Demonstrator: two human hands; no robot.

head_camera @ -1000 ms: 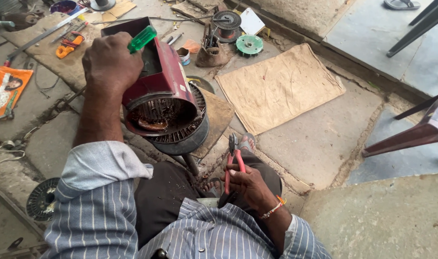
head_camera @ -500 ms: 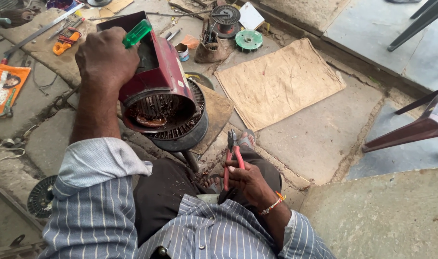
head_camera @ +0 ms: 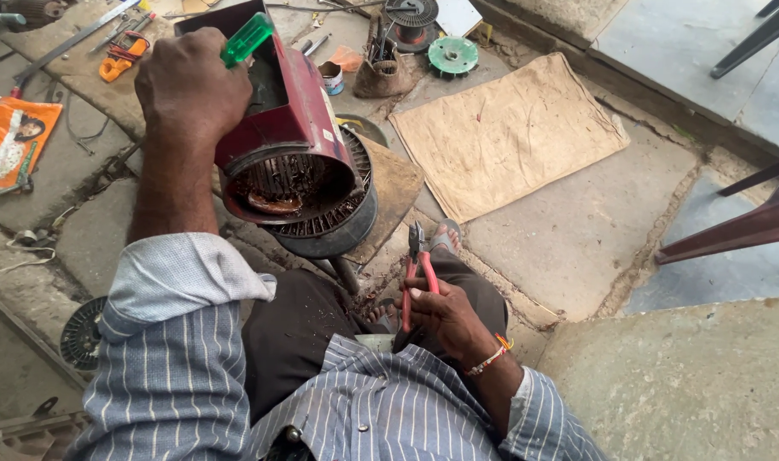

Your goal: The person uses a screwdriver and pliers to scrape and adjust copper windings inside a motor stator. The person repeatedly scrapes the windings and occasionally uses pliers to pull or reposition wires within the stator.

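Observation:
My left hand (head_camera: 189, 90) grips a green-handled screwdriver (head_camera: 246, 39) and rests on top of a red motor housing (head_camera: 297, 128), which lies tilted with its open end toward me. Copper windings show inside the opening. The housing leans on a dark round slotted motor core (head_camera: 342, 224) on the stone floor. Lower down, my right hand (head_camera: 445, 314) holds red-handled pliers (head_camera: 417, 265) near my knee, jaws pointing up and away from the motor.
A brown sack cloth (head_camera: 513, 128) lies flat to the right. Behind it are a green disc (head_camera: 452, 55), a small tin (head_camera: 330, 77) and orange-handled cutters (head_camera: 116, 61). An orange packet (head_camera: 12, 141) lies left. A dark chair leg (head_camera: 739, 226) crosses the right edge.
The motor housing and my left hand sit slightly higher and left in view. My right hand with the pliers has barely shifted.

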